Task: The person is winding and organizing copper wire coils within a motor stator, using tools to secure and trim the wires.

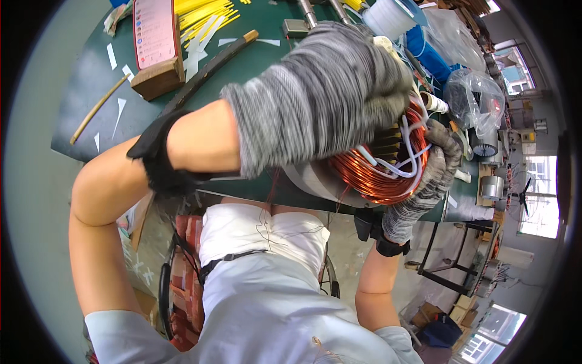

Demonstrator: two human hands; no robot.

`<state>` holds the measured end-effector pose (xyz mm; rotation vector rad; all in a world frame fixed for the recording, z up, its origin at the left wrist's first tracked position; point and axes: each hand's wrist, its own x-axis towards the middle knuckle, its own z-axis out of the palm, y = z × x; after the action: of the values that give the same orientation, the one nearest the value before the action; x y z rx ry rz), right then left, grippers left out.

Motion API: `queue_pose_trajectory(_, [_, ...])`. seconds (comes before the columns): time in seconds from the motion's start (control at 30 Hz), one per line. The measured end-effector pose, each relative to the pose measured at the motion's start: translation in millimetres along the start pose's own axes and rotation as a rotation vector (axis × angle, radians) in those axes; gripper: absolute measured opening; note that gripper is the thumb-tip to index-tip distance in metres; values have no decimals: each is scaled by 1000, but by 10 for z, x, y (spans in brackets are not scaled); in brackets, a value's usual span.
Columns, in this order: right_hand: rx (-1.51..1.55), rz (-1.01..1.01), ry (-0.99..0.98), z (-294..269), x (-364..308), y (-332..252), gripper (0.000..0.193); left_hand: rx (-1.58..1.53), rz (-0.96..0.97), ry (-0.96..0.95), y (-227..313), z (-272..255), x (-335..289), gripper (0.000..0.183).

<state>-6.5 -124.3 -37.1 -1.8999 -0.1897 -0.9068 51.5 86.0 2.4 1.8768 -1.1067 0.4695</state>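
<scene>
A motor stator (300,181) lies at the table's near edge, its copper winding (370,181) bulging toward me. White insulating sleeves (417,159) loop across the winding's opening. My left hand (357,85), in a grey knitted glove, reaches over the top of the stator with its fingers curled down and closed. Whatever those fingers hold is hidden beneath the glove. Along the winding's right side is my right hand (433,167), gloved the same way, its bent fingers wrapped round the rim close to the white sleeves.
A phone (154,33) leans on a wooden block (159,79) at the far left. Yellow strips (203,21), a dark stick (212,70) and paper scraps lie nearby on the green tabletop (82,121). A white spool (388,18) and clear plastic bags (476,100) stand beyond my hands.
</scene>
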Motion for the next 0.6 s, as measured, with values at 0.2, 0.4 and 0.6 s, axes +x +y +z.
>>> queue_pose_trajectory(0.2, [-183, -250, -86, -92, 125, -173, 20, -202, -270, -365, -87, -114, 391, 26])
queue_pose_trajectory(0.4, [-293, -55, -590, -315, 682, -439, 44, -161, -353, -147, 125, -148, 306, 32])
queue_pose_trajectory(0.6, [-870, -250, -789, 34, 945, -410, 38, 304, -176, -317, 112, -70, 361, 38])
